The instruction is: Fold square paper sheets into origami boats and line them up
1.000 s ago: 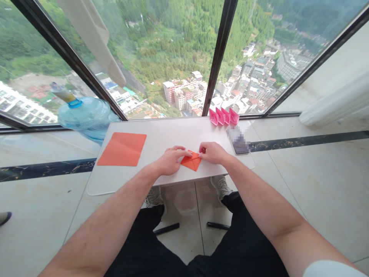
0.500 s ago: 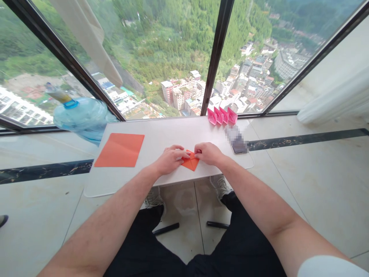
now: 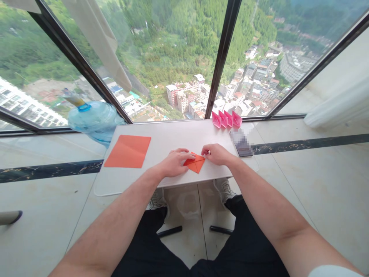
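A small folded orange paper (image 3: 197, 166), with crease lines meeting near its middle, lies on the white table (image 3: 170, 134) close to the front edge. My left hand (image 3: 177, 161) rests on its left side, fingers stretched over the top and thumb by the left edge. At the paper's right corner, my right hand (image 3: 215, 154) has its fingers curled in a pinch; the fingertips partly hide the contact. Further left lies a larger flat orange sheet (image 3: 128, 152) with a faint crease.
Several pink folded paper pieces (image 3: 227, 119) stand in a row at the back right of the table. A partly blurred phone (image 3: 244, 149) lies before them. Beyond the left end is a blue water jug (image 3: 96, 121). Windows rise behind the table.
My right hand's fingers have shifted from the upper part of the folded paper out to its right corner. The left hand stays on the paper. The whole view has shifted slightly.
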`<state>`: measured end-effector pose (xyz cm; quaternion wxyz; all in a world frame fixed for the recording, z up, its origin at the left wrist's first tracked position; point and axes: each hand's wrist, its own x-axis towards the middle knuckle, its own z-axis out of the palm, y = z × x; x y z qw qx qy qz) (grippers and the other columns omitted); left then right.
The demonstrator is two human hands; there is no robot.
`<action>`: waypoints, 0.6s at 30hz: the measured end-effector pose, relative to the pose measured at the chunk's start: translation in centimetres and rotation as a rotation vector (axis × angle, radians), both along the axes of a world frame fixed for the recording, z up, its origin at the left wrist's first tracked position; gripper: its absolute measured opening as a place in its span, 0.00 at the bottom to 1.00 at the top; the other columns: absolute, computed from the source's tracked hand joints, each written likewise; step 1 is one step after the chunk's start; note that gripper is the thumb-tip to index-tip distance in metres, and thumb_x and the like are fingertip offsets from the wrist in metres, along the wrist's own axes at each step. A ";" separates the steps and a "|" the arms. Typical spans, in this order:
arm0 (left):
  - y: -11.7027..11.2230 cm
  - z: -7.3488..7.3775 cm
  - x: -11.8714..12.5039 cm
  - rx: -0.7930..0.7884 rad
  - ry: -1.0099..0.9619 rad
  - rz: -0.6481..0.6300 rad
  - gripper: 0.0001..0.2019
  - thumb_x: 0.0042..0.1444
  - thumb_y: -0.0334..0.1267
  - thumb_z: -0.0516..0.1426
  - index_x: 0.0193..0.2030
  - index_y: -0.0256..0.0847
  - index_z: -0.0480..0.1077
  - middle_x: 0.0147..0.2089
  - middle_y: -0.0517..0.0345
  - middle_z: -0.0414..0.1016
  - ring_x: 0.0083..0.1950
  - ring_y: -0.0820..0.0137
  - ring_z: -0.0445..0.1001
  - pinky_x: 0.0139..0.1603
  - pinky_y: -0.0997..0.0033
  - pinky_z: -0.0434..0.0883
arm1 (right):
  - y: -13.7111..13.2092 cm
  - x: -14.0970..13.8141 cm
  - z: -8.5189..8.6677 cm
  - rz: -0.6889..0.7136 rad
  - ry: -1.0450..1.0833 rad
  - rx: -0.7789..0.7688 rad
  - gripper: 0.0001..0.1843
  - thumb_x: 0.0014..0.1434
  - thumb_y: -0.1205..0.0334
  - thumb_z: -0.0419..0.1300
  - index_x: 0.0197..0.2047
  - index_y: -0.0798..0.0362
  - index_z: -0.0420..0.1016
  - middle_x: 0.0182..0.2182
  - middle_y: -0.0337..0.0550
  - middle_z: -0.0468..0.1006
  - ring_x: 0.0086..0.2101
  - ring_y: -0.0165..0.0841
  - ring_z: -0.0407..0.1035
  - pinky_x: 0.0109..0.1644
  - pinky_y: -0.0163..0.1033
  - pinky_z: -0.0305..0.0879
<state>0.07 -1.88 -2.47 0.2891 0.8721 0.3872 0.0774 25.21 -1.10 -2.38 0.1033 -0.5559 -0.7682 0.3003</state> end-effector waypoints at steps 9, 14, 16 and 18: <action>-4.0 1.2 2.9 0.271 0.090 -0.129 0.45 0.38 0.61 0.70 0.62 0.45 0.66 0.58 0.45 0.68 0.63 0.47 0.61 0.66 0.47 0.58 | -0.2 -0.3 0.0 -0.064 0.012 0.043 0.11 0.53 0.70 0.58 0.38 0.52 0.79 0.34 0.39 0.81 0.35 0.31 0.72 0.40 0.33 0.63; -7.1 0.7 4.3 0.324 0.104 -0.216 0.22 0.53 0.35 0.61 0.56 0.40 0.68 0.51 0.44 0.73 0.55 0.54 0.68 0.56 0.56 0.66 | -0.2 -0.6 -0.1 -0.073 0.035 0.062 0.11 0.54 0.71 0.57 0.37 0.51 0.79 0.35 0.40 0.82 0.36 0.32 0.73 0.42 0.34 0.63; -7.1 0.4 4.3 0.253 0.019 -0.195 0.15 0.55 0.30 0.57 0.50 0.41 0.72 0.46 0.48 0.76 0.49 0.58 0.71 0.52 0.59 0.68 | -0.2 -0.7 0.2 -0.119 0.086 0.059 0.09 0.55 0.69 0.57 0.36 0.52 0.79 0.34 0.40 0.82 0.35 0.32 0.73 0.40 0.34 0.63; -6.1 0.4 3.9 0.115 -0.135 -0.017 0.10 0.58 0.33 0.55 0.43 0.43 0.75 0.39 0.52 0.78 0.43 0.62 0.73 0.46 0.64 0.69 | -0.3 -0.9 0.6 -0.194 0.187 0.025 0.08 0.58 0.63 0.58 0.34 0.53 0.78 0.31 0.40 0.81 0.32 0.31 0.73 0.37 0.34 0.64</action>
